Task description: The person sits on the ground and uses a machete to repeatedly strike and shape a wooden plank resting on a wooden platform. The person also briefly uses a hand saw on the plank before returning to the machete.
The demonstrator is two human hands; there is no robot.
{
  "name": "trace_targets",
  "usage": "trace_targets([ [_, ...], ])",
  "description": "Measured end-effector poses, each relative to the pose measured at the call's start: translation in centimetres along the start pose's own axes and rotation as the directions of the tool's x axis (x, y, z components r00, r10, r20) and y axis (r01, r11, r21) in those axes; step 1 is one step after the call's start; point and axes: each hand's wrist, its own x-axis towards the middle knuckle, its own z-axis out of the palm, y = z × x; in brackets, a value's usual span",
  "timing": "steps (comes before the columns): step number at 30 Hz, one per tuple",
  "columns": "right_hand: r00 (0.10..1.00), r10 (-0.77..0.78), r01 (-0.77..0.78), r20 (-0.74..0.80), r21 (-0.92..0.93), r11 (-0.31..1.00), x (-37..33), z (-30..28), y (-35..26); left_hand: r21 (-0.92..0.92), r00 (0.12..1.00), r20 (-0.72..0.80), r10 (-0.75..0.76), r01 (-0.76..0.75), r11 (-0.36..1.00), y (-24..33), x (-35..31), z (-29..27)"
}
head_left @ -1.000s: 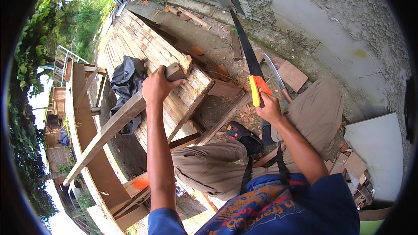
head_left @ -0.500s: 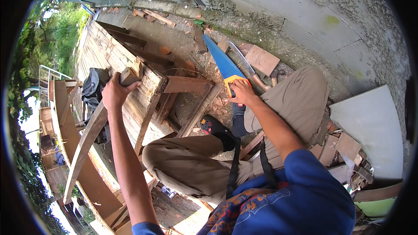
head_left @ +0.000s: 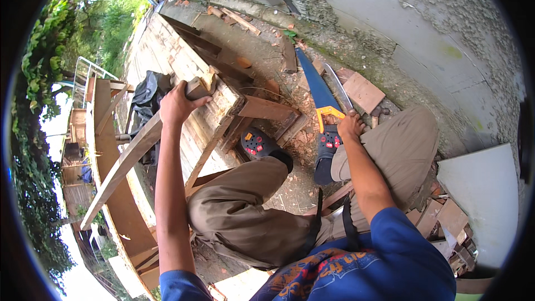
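Gripping one wooden beam [head_left: 127, 164] near its upper end, the left hand [head_left: 177, 104] in the head view is clamped with its thumb stretched toward the beam's tip. The beam slants down and left from that hand, its upper end above the near end of one plank bench [head_left: 161, 50]. One black plastic sheet [head_left: 150, 92] lies just beyond the beam. The right hand [head_left: 351, 126] has its fingers curled at the handle end of one big knife [head_left: 338, 85]; the handle is hidden, so one cannot tell whether they are closed on it. One blue saw [head_left: 315, 81] lies on the ground, just left of the knife, its yellow handle beside one of two dark shoes [head_left: 259, 144]. Half a second ago the right hand was on the saw's handle; now it is off it and at the knife. The left hand's hold on the beam is unchanged.
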Motion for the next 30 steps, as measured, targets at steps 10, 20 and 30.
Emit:
trace_targets([
  [10,0.988,0.044,-0.066,0.147,0.152,0.986,0.6,0.2,1.2,-0.042,0.999,0.033,-0.043,0.044,0.998,-0.1,-0.5,0.1],
  [20,0.965,0.06,-0.118,0.256,0.218,0.969,3.6,2.7,2.9,-0.06,0.996,0.083,-0.022,0.027,0.998,-0.6,-0.6,-0.3],
  [30,0.993,-0.027,-0.016,0.119,0.341,0.94,4.0,5.5,2.6,-0.098,0.995,0.099,-0.031,0.041,0.994,-0.6,-0.6,-0.4],
])
